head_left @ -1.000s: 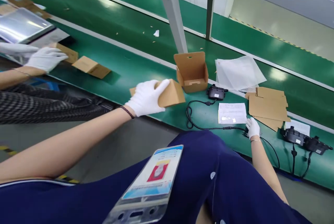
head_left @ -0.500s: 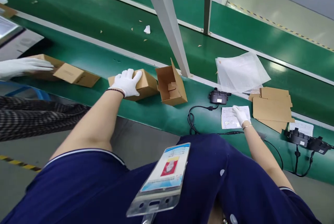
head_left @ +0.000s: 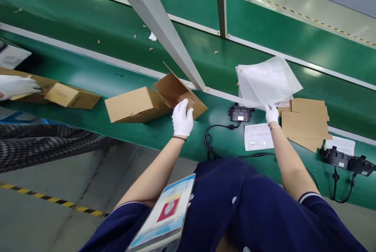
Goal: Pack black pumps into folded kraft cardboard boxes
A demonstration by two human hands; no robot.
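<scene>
My left hand [head_left: 182,118], in a white glove, is open with thumb and fingers apart at the near side of an open cardboard box [head_left: 198,105]. Whether it touches the box is hard to tell. A closed cardboard box [head_left: 129,105] lies just left of it. My right hand [head_left: 272,115], also gloved, reaches the near edge of a stack of clear bubble-wrap bags [head_left: 264,79], its fingertips slightly apart. Between my hands sits a black plastic device [head_left: 240,113] with a black cable [head_left: 210,138]. A printed sheet [head_left: 255,137] with a small clear packet lies beside my right wrist.
Flattened cardboard [head_left: 305,122] lies right of the bags. Further right are two more black devices [head_left: 337,157] and a paper [head_left: 342,144]. A grey post [head_left: 164,20] rises behind the open box. At left, a co-worker's gloved hand [head_left: 20,86] is by other boxes [head_left: 66,94].
My left hand has left the closed box and moved right to the open box. My right hand has gone from the printed sheet up to the bubble-wrap bags. The view has shifted right.
</scene>
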